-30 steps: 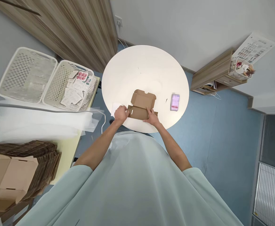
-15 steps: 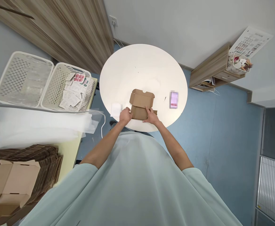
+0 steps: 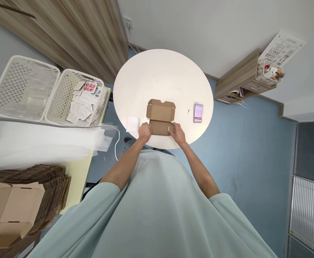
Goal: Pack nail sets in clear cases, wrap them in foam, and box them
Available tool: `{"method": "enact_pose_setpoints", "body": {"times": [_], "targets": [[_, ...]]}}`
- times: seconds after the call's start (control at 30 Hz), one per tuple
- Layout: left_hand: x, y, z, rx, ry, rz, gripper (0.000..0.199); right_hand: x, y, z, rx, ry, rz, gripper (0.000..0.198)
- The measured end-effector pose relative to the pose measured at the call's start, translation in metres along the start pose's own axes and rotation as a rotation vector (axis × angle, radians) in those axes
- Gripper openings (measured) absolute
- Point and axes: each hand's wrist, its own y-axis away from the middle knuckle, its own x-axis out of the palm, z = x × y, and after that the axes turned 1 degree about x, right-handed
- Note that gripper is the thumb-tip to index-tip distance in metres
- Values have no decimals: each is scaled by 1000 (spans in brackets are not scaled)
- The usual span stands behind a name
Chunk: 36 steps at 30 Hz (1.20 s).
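A brown cardboard box (image 3: 161, 111) lies on the round white table (image 3: 162, 71) near its front edge, its lid folded back away from me. My left hand (image 3: 145, 132) is closed on the left side wall of the box. At the right end, my right hand (image 3: 177, 134) grips the side flap between thumb and fingers. Close to my left hand lies a small white stack of sheets (image 3: 133, 124). A phone (image 3: 198, 113) with a lit screen rests on the table to the right.
On the left, a side table (image 3: 77, 179) bears two white plastic baskets (image 3: 51, 96), one with paper cards (image 3: 83, 104), plus white wrapping sheets (image 3: 46, 141) and a pile of flattened cardboard boxes (image 3: 49, 193). A wooden cabinet (image 3: 237, 79) stands at the back right.
My right hand has moved from the inside of the box to its right end, and the flap that stuck out there is now raised. My left hand stays at the left end.
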Motion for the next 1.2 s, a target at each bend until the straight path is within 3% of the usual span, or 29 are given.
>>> {"method": "enact_pose_setpoints", "body": {"times": [0.1, 0.2, 0.27, 0.47, 0.73, 0.83, 1.0, 1.2], "targets": [[0, 1, 2, 3, 4, -4, 23, 3, 11, -17, 195, -56, -162, 46], [-1, 3, 2, -1, -5, -7, 23, 8, 13, -28, 382, -125, -139, 34], [-1, 5, 2, -6, -4, -3, 23, 11, 12, -30, 429, -165, -99, 22], [0, 10, 2, -25, 22, 3, 24, 7, 13, -14, 345, -169, -84, 12], [1, 17, 0, -31, 81, 5, 26, 5, 8, 30, 191, -23, 50, 27], [1, 19, 0, -18, 78, 1, 25, 5, 1, 36, 193, -4, 42, 35], [4, 21, 0, -8, 91, 11, 26, 3, -10, 32, 242, 88, 98, 21], [10, 23, 0, -34, 24, 31, 25, 4, -15, 36, 281, 242, 138, 23]]}}
